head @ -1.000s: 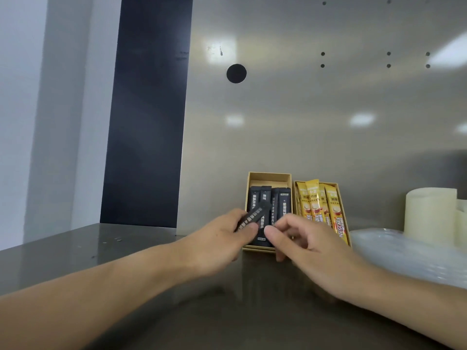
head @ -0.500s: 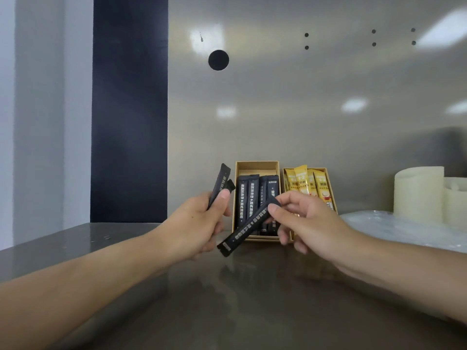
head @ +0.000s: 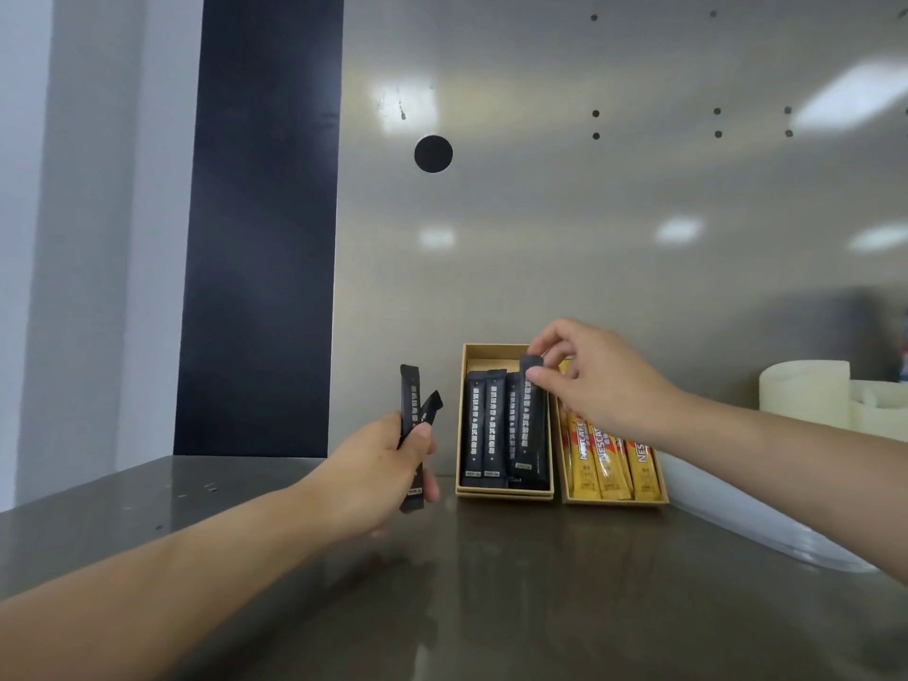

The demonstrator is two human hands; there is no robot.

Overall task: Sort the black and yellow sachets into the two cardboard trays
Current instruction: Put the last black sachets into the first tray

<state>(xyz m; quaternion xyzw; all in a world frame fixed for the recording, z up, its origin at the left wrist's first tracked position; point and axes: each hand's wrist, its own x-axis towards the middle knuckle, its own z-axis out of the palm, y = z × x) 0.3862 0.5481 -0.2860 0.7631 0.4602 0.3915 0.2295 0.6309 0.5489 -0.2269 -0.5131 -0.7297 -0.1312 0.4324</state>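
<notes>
Since half a second ago, the right hand [head: 599,385] has carried its black sachet [head: 530,425] from low over the counter [head: 540,582] up and back into the left tray [head: 491,347]. It now lies lengthwise there at the right end of the row of black sachets [head: 484,425], seemingly resting partly on a neighbour. The left hand [head: 378,464] has hardly shifted and keeps its two spare sachets [head: 410,395] upright, just left of that tray.

Each sachet looks light, thin and a little floppy, with a slick film skin and flat sealed ends that are likely stiffer than the filled middle. A pinch at an end seal seems the surest hold. A squeeze on the middle would probably only bend it or let it slide.

The right hand reaches forward with the wrist raised, thumb and forefinger clamped on the far end of the black sachet. Its other fingers curl loosely above the far end of the right tray [head: 614,502], whose yellow sachets [head: 604,459] are partly hidden behind it. The left forearm stretches over the counter, and the thumb presses the two spare sachets against the fingers at their lower half. One of the pair is bent at the tip. The hands are well apart, with the left tray between them.
</notes>
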